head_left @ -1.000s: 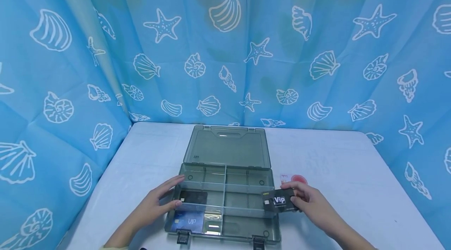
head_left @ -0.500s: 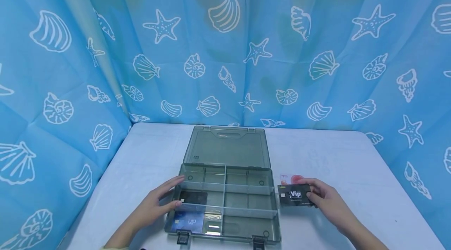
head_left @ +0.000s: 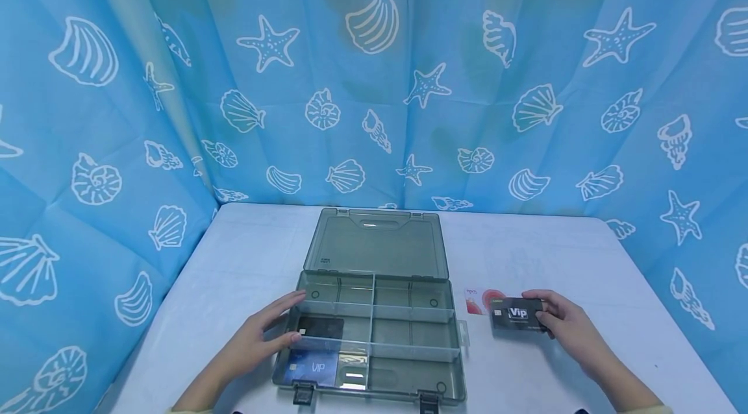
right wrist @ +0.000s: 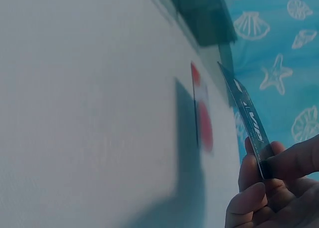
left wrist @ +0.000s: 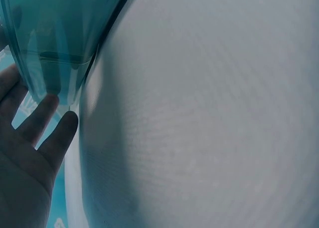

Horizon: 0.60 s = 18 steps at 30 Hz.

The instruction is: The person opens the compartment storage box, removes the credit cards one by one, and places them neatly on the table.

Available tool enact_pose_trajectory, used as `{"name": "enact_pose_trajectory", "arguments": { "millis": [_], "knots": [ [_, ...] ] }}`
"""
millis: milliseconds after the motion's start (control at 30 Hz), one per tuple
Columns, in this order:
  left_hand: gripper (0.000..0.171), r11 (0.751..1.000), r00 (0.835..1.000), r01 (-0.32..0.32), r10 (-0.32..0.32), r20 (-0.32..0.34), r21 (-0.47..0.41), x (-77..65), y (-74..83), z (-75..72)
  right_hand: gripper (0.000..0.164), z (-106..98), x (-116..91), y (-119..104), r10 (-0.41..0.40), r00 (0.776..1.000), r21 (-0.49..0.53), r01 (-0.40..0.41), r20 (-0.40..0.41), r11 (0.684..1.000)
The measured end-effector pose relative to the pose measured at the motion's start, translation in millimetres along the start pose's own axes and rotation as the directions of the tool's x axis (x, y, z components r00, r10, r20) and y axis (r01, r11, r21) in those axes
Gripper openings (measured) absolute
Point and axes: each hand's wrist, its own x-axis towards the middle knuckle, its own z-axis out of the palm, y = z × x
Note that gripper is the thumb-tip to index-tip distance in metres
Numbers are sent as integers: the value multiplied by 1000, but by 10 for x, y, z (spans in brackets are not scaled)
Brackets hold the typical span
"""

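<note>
Pinching a thin black plastic card marked "Vip" (head_left: 517,314) between thumb and fingers of the right hand (head_left: 563,323), above the white-covered bench (head_left: 584,258), between box and right edge. Touching the left wall of a translucent grey-green divided plastic box (head_left: 409,378) with the left hand (head_left: 260,331), fingers spread and nearly straight, without gripping. Between box and right hand, flat on the bench, a white-and-red card (head_left: 476,302). In the box's front-left compartment, a dark-blue VIP card (head_left: 310,367). Toward the bench's far edge, the opened lid (head_left: 376,245).
</note>
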Motion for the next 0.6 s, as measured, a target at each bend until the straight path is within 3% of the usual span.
{"name": "enact_pose_trajectory", "arguments": {
  "millis": [600],
  "knots": [
    [70,1000,1000,3,-3,2,4,3,-5,-10,45,-291,308,329,102,995,-17,-102,-22,995]
  ]
}}
